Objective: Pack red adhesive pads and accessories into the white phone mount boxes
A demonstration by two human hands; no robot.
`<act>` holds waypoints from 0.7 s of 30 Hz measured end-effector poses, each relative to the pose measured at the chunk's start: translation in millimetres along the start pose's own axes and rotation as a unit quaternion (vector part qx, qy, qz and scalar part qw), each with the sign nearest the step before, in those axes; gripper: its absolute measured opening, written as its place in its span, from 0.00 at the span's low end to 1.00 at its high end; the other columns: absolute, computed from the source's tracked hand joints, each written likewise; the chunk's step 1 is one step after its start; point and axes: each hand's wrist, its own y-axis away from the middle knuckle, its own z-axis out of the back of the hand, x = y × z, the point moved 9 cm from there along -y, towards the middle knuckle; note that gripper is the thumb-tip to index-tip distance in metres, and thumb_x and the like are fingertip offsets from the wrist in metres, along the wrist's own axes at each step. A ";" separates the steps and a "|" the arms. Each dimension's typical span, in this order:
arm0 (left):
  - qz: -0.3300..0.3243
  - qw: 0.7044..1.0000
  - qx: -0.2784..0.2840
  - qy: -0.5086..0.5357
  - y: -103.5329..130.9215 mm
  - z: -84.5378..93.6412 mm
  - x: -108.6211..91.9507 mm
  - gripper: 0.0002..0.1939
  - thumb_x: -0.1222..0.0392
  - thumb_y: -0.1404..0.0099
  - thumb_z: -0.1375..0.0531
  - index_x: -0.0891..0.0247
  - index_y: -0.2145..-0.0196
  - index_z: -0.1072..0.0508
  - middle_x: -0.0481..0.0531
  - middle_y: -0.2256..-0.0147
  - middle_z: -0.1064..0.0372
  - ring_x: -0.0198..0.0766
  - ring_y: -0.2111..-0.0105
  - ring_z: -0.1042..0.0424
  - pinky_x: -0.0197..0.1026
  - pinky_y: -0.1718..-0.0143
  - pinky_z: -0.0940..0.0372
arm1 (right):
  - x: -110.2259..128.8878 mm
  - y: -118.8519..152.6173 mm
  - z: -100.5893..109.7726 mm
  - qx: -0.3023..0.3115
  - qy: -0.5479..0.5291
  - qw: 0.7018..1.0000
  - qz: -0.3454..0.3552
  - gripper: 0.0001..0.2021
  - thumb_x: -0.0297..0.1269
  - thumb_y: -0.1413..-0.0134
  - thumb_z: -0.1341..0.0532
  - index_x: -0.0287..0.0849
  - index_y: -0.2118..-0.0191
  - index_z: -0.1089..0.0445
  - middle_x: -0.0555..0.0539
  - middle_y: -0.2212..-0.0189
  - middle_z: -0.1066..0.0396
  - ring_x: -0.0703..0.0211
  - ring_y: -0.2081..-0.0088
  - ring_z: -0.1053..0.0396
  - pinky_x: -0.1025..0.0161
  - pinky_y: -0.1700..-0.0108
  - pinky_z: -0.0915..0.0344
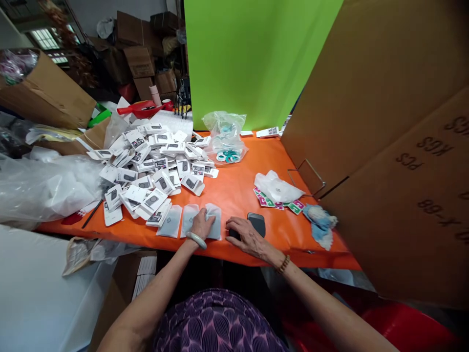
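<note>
Three frosted plastic pouches lie in a row at the table's front edge, each with something grey showing through: a left pouch (169,222), a middle pouch (186,222) and a right pouch (216,229). My left hand (201,225), with a pale bangle at the wrist, has its thumb and fingers closed on the right pouch. Just beside it, my right hand (249,238) curls its fingers over a small black flat device (234,234), mostly hidden beneath them. A dark grey rounded-square device (258,224) lies against the far side of that hand.
A heap of small white boxes (154,166) covers the table's left. Behind stands a clear bag of teal-and-white rings (226,139). White pouches (277,187) rest on colourful cards (269,201), near a blue cloth (320,227). A large carton (384,146) walls off the right.
</note>
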 end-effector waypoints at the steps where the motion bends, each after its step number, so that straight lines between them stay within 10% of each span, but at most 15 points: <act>1: -0.005 1.000 0.001 -0.006 0.1 -3.9 -2.2 0.05 0.61 0.42 0.41 0.62 0.67 0.33 0.49 0.73 0.36 0.41 0.67 0.32 0.41 0.63 0.39 | -6.4 4.3 11.5 -0.026 -0.009 1.000 -0.014 0.08 0.38 0.40 0.45 0.43 0.58 0.33 0.41 0.56 0.30 0.52 0.53 0.34 0.54 0.50 0.39; 10: -0.156 0.981 -0.078 -0.082 24.8 7.0 -28.5 0.26 0.63 0.40 0.43 0.65 0.44 0.40 0.65 0.47 0.42 0.54 0.44 0.41 0.57 0.45 0.43 | -140.0 28.9 129.6 -0.251 0.196 0.915 -0.245 0.14 0.36 0.40 0.49 0.39 0.68 0.28 0.37 0.63 0.29 0.46 0.58 0.36 0.49 0.53 0.43; 21: -0.164 0.986 -0.040 0.007 61.6 9.9 -36.9 0.22 0.61 0.39 0.43 0.60 0.46 0.36 0.60 0.46 0.43 0.48 0.44 0.39 0.56 0.43 0.42 | -204.6 14.6 132.1 -0.227 0.281 0.871 -0.334 0.13 0.31 0.49 0.48 0.37 0.70 0.25 0.34 0.53 0.31 0.40 0.45 0.47 0.43 0.46 0.53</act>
